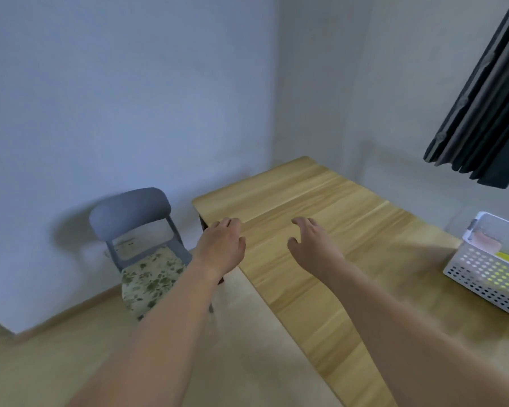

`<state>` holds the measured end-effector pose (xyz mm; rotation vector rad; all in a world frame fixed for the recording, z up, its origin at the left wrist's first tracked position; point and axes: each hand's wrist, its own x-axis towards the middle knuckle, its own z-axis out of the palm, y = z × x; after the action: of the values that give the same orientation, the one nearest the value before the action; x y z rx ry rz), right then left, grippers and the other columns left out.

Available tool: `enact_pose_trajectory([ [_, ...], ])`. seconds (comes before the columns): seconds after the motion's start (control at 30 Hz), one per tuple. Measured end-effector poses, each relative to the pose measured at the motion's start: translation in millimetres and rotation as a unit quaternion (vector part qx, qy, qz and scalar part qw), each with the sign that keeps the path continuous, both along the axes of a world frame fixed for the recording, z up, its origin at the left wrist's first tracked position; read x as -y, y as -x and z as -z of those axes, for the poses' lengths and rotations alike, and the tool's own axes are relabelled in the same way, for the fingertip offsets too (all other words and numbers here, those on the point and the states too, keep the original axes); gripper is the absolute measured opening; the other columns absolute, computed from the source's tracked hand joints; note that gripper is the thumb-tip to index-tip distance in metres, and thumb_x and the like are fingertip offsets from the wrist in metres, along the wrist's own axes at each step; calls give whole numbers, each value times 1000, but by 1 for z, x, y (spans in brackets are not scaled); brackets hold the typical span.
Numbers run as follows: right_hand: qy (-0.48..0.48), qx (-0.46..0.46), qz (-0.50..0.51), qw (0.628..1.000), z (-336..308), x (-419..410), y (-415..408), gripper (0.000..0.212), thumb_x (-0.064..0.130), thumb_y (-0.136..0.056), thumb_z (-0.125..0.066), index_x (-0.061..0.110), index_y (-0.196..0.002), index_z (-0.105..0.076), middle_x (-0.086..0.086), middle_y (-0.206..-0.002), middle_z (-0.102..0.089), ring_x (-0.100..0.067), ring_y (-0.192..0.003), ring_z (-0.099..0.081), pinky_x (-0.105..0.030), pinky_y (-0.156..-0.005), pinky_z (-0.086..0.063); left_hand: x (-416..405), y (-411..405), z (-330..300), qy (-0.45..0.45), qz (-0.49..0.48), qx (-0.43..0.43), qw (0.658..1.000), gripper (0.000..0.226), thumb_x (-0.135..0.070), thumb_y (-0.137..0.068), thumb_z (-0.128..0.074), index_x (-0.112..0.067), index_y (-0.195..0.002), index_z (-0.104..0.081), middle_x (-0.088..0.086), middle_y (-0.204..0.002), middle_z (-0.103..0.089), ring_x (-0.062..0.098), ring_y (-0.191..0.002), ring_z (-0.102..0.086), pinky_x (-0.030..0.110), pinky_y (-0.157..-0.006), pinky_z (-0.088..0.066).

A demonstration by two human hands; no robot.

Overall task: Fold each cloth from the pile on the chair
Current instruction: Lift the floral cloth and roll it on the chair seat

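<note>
A light wooden table with visible grain runs from the room corner toward the camera, its far end close to the wall. On its right side, near the edge of view, sits a white perforated plastic basket, partly cut off by the frame; yellow-green and pinkish contents show through its holes and above its rim, too blurred to name. Left of the table, a grey chair stands on the pale floor against the wall, just beside the table's far left corner. A cream cloth with a green leaf print lies on its seat and hangs over the front edge.
</note>
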<state>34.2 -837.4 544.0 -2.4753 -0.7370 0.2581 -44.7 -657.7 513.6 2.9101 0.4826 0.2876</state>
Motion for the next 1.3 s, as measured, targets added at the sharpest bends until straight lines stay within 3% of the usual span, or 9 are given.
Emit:
enact_pose_trajectory([
  [0.4, 10, -46, -16, 999, 16, -199, 23, 50, 19, -94, -46, 12, -143, -37, -4, -148, -39, -20, -136, -35, -30, -109, -29, -193, 41, 12, 68, -33, -23, 997, 33, -22, -98, -40, -13, -129, -50, 5, -125, -55, 22, -112, -51, 39, -92, -47],
  [0.6, 12, -102, -14, 995, 48, -321, 32, 48, 20, -95, -45, 12, -142, -39, -3, -146, -42, -19, -132, -41, -29, -106, -33, -334, 44, 39, 72, -38, -82, 993, 21, -19, -97, -38, -15, -111, -54, 2, -113, -55, 22, -98, -53, 35, -78, -47],
  [0.7, 18, -133, 16, 991, 61, -380, 34, 48, 21, -95, -43, 16, -143, -37, 0, -146, -41, -18, -129, -44, -30, -102, -37, -412, 36, 54, 80, -23, -110, 991, 19, -21, -97, -38, -14, -104, -53, 2, -106, -55, 24, -95, -55, 42, -81, -51],
  [0.8, 41, -161, 38, 985, 74, -423, 37, 48, 19, -96, -43, 15, -143, -37, -1, -145, -43, -18, -124, -48, -27, -94, -39, -469, 28, 71, 101, -13, -146, 984, 23, -23, -97, -37, -13, -110, -53, 5, -112, -54, 23, -99, -54, 42, -87, -50],
  [0.97, 65, -171, 52, 982, 88, -471, 17, 46, 19, -97, -42, 14, -142, -38, -2, -144, -43, -19, -127, -46, -24, -94, -38, -526, 2, 91, 138, 5, -161, 977, 32, -23, -100, -38, -15, -129, -48, 2, -132, -47, 21, -116, -48, 36, -94, -44],
  [1.13, 84, -205, 82, 972, 158, -530, -16, 49, 19, -96, -41, 14, -145, -33, -4, -145, -40, -21, -127, -44, -29, -97, -40, -574, -31, 156, 149, 44, -199, 968, 34, -25, -100, -40, -17, -132, -47, 1, -136, -46, 18, -118, -48, 33, -95, -45],
  [1.3, 142, -219, 99, 960, 301, -591, -36, 38, 16, -96, -40, 12, -133, -46, -6, -131, -51, -21, -115, -51, -27, -92, -43, -634, -82, 281, 179, 55, -229, 955, 38, -24, -100, -39, -18, -138, -43, -1, -143, -43, 17, -119, -50, 29, -91, -45],
])
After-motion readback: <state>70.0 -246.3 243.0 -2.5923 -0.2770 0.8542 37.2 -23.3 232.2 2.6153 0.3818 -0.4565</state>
